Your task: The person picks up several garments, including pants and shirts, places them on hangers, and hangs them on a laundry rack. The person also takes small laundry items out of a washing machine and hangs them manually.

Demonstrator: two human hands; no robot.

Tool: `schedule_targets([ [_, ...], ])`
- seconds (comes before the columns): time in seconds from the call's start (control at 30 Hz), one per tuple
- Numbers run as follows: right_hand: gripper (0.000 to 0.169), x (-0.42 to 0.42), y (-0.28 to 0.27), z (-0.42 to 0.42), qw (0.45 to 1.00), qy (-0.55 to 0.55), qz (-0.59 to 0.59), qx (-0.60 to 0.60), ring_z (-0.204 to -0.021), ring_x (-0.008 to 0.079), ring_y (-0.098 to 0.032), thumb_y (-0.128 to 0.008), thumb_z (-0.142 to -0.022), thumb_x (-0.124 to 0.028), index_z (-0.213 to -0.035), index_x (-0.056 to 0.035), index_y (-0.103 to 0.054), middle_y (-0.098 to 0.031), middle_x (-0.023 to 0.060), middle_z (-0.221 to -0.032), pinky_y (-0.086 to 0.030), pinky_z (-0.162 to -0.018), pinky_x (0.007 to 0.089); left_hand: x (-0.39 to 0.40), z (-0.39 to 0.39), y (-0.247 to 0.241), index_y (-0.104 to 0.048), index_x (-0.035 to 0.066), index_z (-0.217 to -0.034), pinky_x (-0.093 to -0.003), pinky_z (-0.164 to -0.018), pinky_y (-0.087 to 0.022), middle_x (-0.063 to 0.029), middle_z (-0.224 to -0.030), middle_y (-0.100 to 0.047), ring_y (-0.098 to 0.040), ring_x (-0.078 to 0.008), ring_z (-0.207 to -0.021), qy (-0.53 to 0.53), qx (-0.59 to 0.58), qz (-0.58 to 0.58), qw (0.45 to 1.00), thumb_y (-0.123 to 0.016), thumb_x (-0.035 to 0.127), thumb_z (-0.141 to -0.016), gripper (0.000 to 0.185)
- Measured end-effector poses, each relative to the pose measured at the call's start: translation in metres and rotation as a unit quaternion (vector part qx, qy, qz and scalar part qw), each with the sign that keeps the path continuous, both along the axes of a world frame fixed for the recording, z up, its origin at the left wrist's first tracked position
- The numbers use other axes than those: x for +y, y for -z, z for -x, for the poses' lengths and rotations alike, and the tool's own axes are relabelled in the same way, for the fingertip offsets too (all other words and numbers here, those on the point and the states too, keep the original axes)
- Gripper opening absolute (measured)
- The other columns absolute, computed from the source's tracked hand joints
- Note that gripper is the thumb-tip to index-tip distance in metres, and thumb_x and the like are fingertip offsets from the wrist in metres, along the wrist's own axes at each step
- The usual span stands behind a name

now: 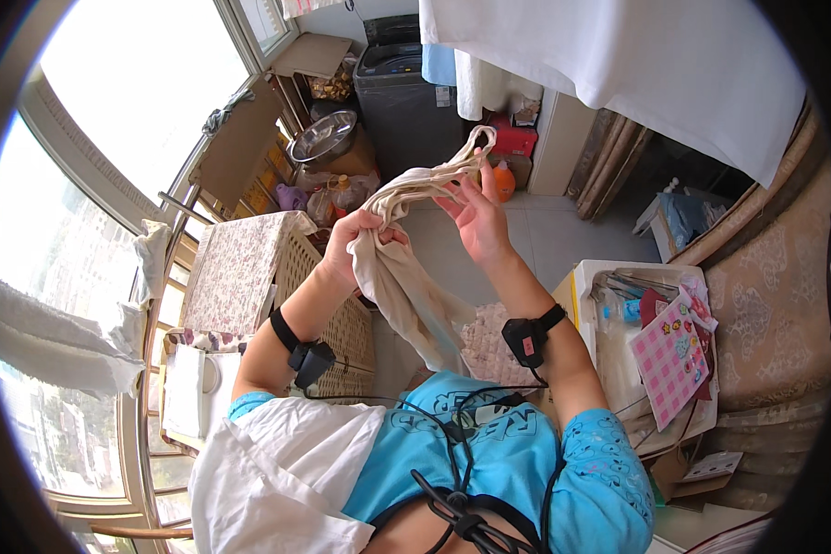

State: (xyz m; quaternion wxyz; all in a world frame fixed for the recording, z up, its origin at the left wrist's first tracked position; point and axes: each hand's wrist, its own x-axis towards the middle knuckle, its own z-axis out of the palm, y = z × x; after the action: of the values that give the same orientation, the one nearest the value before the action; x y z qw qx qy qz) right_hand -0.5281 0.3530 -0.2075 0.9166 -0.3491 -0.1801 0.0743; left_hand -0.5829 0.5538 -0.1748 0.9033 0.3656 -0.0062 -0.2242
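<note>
A long cream cloth (412, 266), bunched and partly twisted, hangs in front of my chest. My left hand (360, 242) is closed around its gathered middle, and the lower part falls loose towards my shirt. Above the floor, my right hand (478, 211) holds the upper stretch at its fingers, which are slightly spread. Beyond those fingertips the cloth ends in a narrow loop. Over my left shoulder and side lies a white cloth (284, 471). A black strap with a small device sits on each forearm, and black cables run across my blue shirt (471, 422).
Ahead stands a dark top-loading washing machine (405, 90), with a metal basin (324, 137) beside it. White fabric (630, 69) hangs at upper right. A woven cabinet (311, 298) stands on my left by the windows. At right is a white foam box (609, 388) of assorted things.
</note>
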Motion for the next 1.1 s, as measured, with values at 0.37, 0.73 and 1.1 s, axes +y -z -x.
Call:
schedule_targets([
  [0.37,0.02,0.012,0.055,0.042,0.928,-0.321,0.178,-0.065,-0.074,0.0044,-0.052,-0.063,-0.087,-0.022,-0.095,-0.0042,-0.063,-0.059,-0.0026,-0.082,-0.042,-0.067,0.0189,0.001,0.071,0.001,-0.038,0.001,-0.126,-0.0442,-0.092,-0.046,-0.015,-0.106,-0.055,-0.059,-0.0266,-0.096,-0.097,-0.089,0.1,0.986,-0.046,0.004,-0.071,0.056],
  [0.73,0.03,0.014,0.031,0.017,0.831,-0.073,0.451,-0.319,-0.069,0.0144,-0.058,-0.074,-0.075,-0.026,-0.089,-0.0033,-0.061,-0.061,0.0053,-0.076,-0.046,-0.063,0.0253,0.024,0.068,-0.048,-0.031,0.0,-0.133,-0.0495,-0.106,-0.031,-0.0212,-0.129,-0.044,-0.044,-0.0336,-0.123,-0.098,-0.178,0.091,0.975,-0.045,0.006,-0.07,0.065],
  [1.1,0.025,-0.044,0.035,-0.029,0.851,0.026,0.458,-0.255,-0.071,0.0084,-0.051,-0.076,-0.072,-0.015,-0.091,-0.0029,-0.066,-0.054,-0.001,-0.076,-0.042,-0.064,0.0245,0.068,0.029,-0.082,-0.049,-0.001,-0.124,-0.0562,-0.108,-0.024,-0.0197,-0.133,-0.044,-0.033,-0.0308,-0.131,-0.209,-0.326,0.04,0.921,-0.043,0.017,-0.075,0.052],
])
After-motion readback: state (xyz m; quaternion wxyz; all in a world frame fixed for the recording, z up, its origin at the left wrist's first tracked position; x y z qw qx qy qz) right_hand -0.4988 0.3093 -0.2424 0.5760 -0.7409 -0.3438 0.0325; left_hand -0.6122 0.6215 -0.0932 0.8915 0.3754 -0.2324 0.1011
